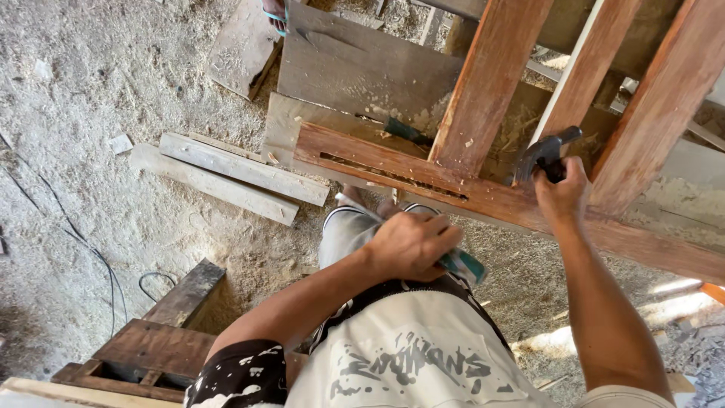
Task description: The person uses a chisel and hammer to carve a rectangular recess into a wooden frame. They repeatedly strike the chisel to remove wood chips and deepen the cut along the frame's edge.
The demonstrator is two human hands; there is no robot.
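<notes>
My right hand [560, 198] grips a dark metal hammer [545, 151], its head raised just above a reddish-brown wooden rail [362, 160] with a long slot cut into it. My left hand [411, 243] is closed around a green-handled chisel [464, 264], held close to my body below the rail. Three reddish uprights, the nearest one [487, 83], rise from the rail toward the top of the view. A second green-handled tool [404, 130] lies on a board behind the rail.
Sawdust and shavings cover the ground. Two pale planks [234, 175] lie left of the rail, grey boards [355, 64] behind it. A dark wooden frame [151, 351] sits bottom left, with a black cable [98, 261] nearby. Someone's sandalled foot [275, 11] shows at the top.
</notes>
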